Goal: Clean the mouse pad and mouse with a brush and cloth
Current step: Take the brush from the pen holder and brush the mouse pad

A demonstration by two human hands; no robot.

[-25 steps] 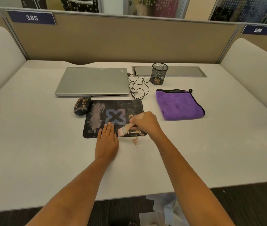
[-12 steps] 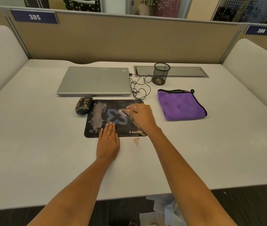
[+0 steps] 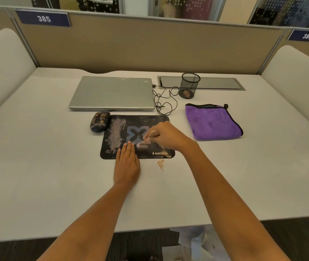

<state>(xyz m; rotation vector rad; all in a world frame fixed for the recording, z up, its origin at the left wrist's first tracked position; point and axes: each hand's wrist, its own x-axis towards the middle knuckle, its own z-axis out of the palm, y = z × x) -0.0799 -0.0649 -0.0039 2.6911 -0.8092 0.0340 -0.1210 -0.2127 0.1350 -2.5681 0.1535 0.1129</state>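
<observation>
I'm gripping the brush in my right hand, sweeping the mouse pad while my flat left hand is pinning its near edge. Crumbs are probably spilling onto the desk.

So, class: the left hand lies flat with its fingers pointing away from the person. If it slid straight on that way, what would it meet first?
Probably the brush held in the right hand, just beyond the left hand fingertips on the mouse pad; the blur leaves the gap unclear.
</observation>
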